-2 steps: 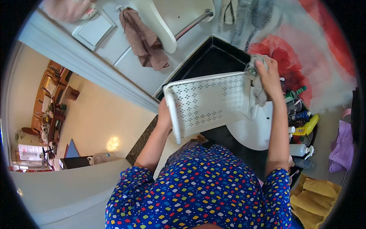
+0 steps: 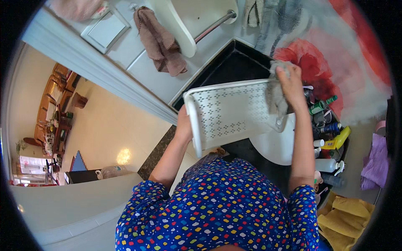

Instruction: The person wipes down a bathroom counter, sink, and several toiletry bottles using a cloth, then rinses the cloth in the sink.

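A white rectangular plastic basket with a perforated floor is held up, tilted, in front of the torso. With its middle taken as the clock's centre, its nine o'clock end is gripped by the left hand; the fingers are mostly hidden behind the rim, so how they are bent cannot be told. At two o'clock, a crumpled grey cloth is pinched between the thumb and fingers of the right hand and laid over the basket's end there, so that the basket lies toward eight o'clock from those fingers. A round white basin is seen partly covered at between four and five o'clock. A yellow plastic bottle is found between three and four o'clock, and a hanging brown towel between ten and eleven.
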A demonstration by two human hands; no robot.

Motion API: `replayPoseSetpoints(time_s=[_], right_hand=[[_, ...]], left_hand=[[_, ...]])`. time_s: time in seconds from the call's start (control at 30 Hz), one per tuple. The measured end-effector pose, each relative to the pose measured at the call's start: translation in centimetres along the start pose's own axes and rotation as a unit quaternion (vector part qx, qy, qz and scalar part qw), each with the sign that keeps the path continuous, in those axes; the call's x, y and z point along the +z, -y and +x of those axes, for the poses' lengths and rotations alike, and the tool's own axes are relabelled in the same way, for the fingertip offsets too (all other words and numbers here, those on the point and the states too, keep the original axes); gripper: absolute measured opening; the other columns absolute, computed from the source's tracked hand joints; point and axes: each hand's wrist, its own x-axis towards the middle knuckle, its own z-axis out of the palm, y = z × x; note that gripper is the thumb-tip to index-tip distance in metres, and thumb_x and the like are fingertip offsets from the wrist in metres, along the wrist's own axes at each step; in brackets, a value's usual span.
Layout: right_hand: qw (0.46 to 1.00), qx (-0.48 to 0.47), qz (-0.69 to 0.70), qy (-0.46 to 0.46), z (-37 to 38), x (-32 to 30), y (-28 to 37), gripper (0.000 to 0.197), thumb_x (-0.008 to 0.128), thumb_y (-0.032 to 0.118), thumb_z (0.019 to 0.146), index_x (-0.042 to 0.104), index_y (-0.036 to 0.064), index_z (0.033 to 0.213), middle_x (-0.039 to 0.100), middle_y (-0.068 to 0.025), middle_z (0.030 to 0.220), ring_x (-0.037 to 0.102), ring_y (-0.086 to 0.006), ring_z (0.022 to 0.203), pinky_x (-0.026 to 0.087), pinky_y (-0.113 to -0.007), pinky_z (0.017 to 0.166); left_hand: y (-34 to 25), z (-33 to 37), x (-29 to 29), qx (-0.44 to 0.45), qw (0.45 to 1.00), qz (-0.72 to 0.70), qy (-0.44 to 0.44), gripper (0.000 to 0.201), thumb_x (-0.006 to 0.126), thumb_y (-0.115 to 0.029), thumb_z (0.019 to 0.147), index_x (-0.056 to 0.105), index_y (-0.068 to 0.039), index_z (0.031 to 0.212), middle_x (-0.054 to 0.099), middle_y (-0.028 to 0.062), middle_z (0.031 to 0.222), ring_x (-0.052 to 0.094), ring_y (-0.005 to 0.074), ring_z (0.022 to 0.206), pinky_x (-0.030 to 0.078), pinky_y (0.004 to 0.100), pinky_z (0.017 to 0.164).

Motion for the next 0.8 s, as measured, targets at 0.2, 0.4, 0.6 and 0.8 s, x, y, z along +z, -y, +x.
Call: replayPoseSetpoints(time_s=[0.2, 0.4, 0.6, 0.8], right_hand=[[1.0, -0.017, 0.0, 0.012, -6.1, 9.3, 6.2, 0.051, 0.063, 0.03, 0.083, 0.051, 0.0105, 0.128, 0.027, -0.0215, 0.139, 0.045, -0.04, 0.118, 0.044, -0.042, 0.092], [0.972, -0.186, 0.134, 0.054, -12.5, 12.3, 7.0, 0.059, 0.067, 0.013, 0.078, 0.046, 0.0042, 0.132, 0.027, -0.0203, 0.137, 0.033, -0.0386, 0.124, 0.037, -0.043, 0.099], [0.958, -0.239, 0.015, 0.157, -12.3, 14.6, 7.4, 0.063, 0.067, 0.013, 0.077, 0.044, 0.0164, 0.136, 0.032, -0.0123, 0.143, 0.038, -0.0358, 0.123, 0.03, -0.047, 0.103], [0.974, -0.153, 0.087, 0.142, -10.3, 14.9, 7.0, 0.059, 0.065, 0.018, 0.075, 0.047, 0.0188, 0.132, 0.049, -0.0158, 0.126, 0.045, -0.0366, 0.114, 0.036, -0.045, 0.098]], left_hand=[[1.6, 0.8, 3.3, -0.013, 0.995, -0.06, 0.076, 0.023, 0.051, -0.009, 0.087, 0.053, 0.004, 0.107, 0.061, 0.0092, 0.093, 0.059, 0.0164, 0.082, 0.048, 0.03, 0.074], [1.7, 1.5, 2.1, -0.043, 0.992, -0.073, 0.088, 0.035, 0.044, -0.034, 0.097, 0.055, -0.003, 0.108, 0.061, 0.0046, 0.09, 0.059, 0.0132, 0.078, 0.05, 0.03, 0.067], [3.1, 1.8, 0.9, -0.074, 0.984, -0.141, 0.086, 0.04, 0.041, -0.043, 0.097, 0.056, -0.006, 0.104, 0.06, 0.0047, 0.085, 0.059, 0.0145, 0.073, 0.051, 0.0304, 0.064], [4.8, 2.6, 1.0, -0.096, 0.971, -0.213, 0.054, 0.035, 0.048, -0.036, 0.094, 0.058, -0.003, 0.102, 0.061, 0.0054, 0.083, 0.059, 0.0138, 0.068, 0.05, 0.0285, 0.063]])
